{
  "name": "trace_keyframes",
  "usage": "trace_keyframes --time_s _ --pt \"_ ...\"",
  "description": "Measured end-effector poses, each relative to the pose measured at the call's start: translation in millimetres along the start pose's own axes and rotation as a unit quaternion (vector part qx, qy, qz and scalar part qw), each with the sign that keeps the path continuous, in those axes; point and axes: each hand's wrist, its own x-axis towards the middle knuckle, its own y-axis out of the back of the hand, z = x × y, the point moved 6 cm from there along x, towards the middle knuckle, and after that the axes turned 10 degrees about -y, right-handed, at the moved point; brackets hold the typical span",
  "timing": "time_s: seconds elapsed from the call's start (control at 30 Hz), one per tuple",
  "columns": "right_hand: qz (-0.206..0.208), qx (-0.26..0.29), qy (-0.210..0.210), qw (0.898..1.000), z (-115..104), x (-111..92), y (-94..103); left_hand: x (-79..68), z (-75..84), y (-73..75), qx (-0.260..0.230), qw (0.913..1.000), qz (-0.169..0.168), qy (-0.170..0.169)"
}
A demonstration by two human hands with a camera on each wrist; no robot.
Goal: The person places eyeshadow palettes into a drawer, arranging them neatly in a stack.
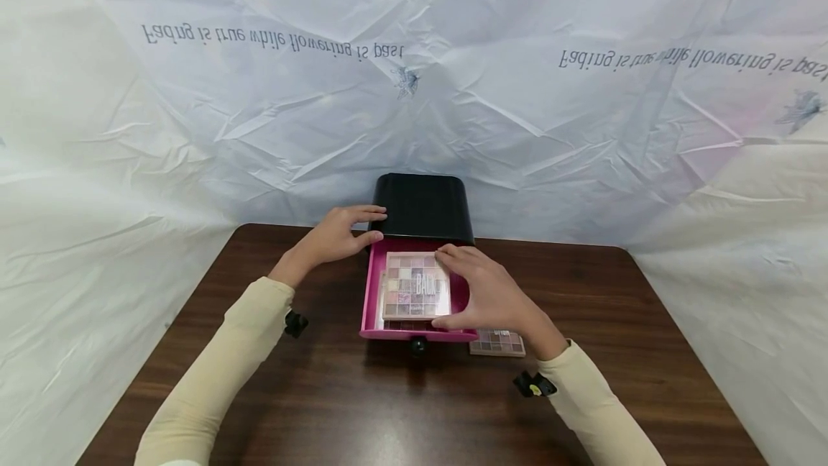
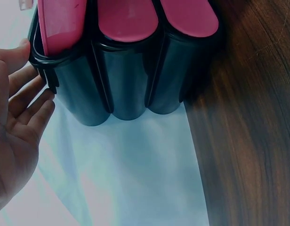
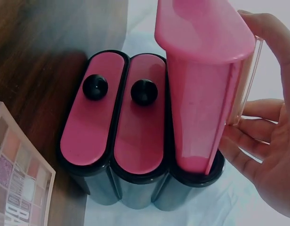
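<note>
A black cabinet [image 1: 423, 206] with three pink drawers stands at the table's back edge, its top drawer [image 1: 371, 300] pulled out. My right hand [image 1: 494, 290] pinches an eyeshadow palette [image 1: 414, 286] by its right side, thumb at the near corner and fingertips at the far one. The palette lies flat over the drawer, and "BACK" shows on its clear lid. Beneath it, part of another palette [image 1: 406, 325] shows in the drawer. My left hand [image 1: 333, 236] touches the cabinet's left side, its fingers [image 2: 29, 82] along the wall and its thumb near the front rim.
One more eyeshadow palette [image 1: 498, 344] lies on the brown wooden table [image 1: 310, 380], right of the drawer and partly under my right wrist. The two lower drawers [image 3: 140, 122] are closed, with round black knobs. A white printed sheet [image 1: 323, 106] hangs right behind the cabinet.
</note>
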Motion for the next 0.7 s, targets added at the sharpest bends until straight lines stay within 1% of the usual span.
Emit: trace_keyframes --time_s 0.13,0.4,0.7 --pt "-0.011 -0.005 0.000 1.000 -1.8 2.2 -3.9 -0.1 -0.3 -0.4 0.000 1.0000 0.001 -0.003" --pt "-0.017 -0.009 0.002 1.000 -4.9 4.4 -5.8 0.1 1.1 -0.3 0.000 1.0000 0.000 -0.008" --pt "-0.023 0.000 -0.001 1.000 -4.5 5.2 -5.3 0.3 3.0 0.3 -0.003 1.0000 0.002 -0.006"
